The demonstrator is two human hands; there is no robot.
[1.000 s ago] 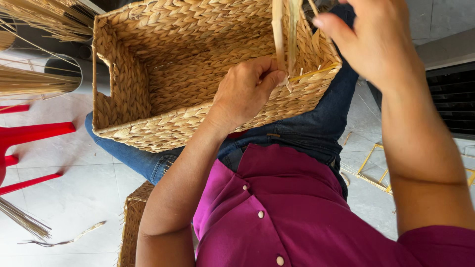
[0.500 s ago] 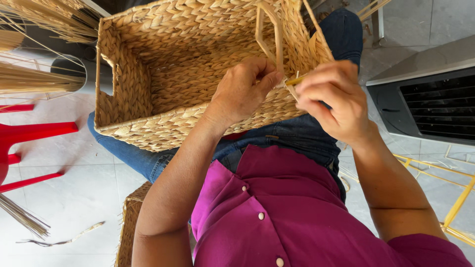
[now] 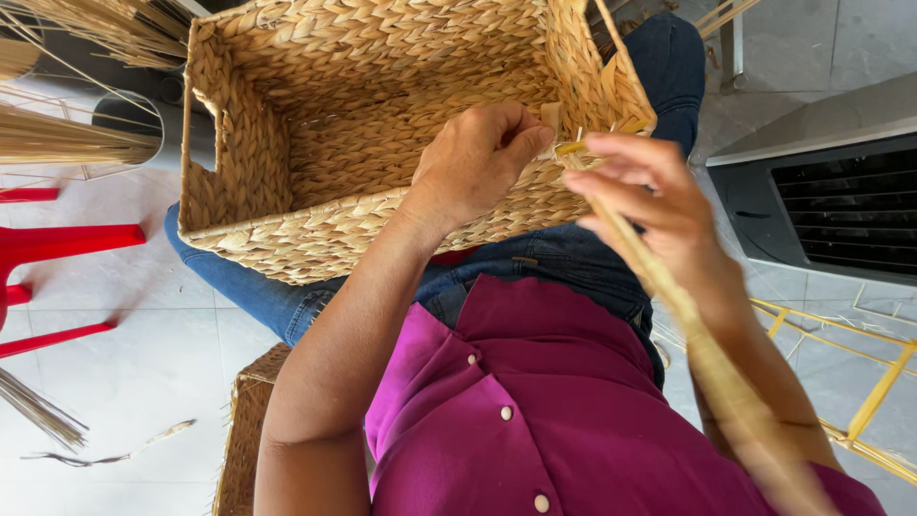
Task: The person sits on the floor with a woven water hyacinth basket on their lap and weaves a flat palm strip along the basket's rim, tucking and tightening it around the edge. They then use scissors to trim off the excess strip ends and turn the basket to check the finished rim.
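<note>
There are two hands: the left hand point(image 3: 478, 162) and the right hand point(image 3: 650, 205). There are two woven baskets: one large rectangular basket point(image 3: 315, 134) and one smaller basket point(image 3: 244, 430) on the floor. One long straw strand point(image 3: 688, 315) is visible, three white shirt buttons point(image 3: 505, 413), and one grey appliance point(image 3: 821, 191).
</note>
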